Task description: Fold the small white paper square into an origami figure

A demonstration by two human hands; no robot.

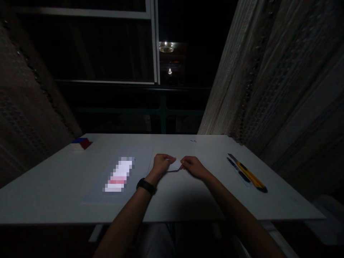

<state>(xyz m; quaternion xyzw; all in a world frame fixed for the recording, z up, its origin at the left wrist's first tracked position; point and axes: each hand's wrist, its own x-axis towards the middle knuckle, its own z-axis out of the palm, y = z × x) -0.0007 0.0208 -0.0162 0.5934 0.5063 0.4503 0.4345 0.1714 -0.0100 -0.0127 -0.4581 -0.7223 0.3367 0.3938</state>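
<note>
A small folded piece of white paper (174,166) is held between both hands over the middle of the white table. My left hand (162,163), with a dark band on its wrist, grips the paper's left side, thumb on top. At the right corner of the paper, the fingertips of my right hand (192,166) pinch its edge. The paper's lower edge looks like a dark crease line. Parts of the paper are covered by the left fingers, and the dim light hides finer folds.
Left of my hands a lit, blurred-out phone screen (120,175) lies on a white sheet (92,199). A yellow utility knife (251,175) and a black pen-like tool (238,170) lie at the right. A coloured cube (81,144) and small scraps (193,141) are farther back. Curtains flank the window.
</note>
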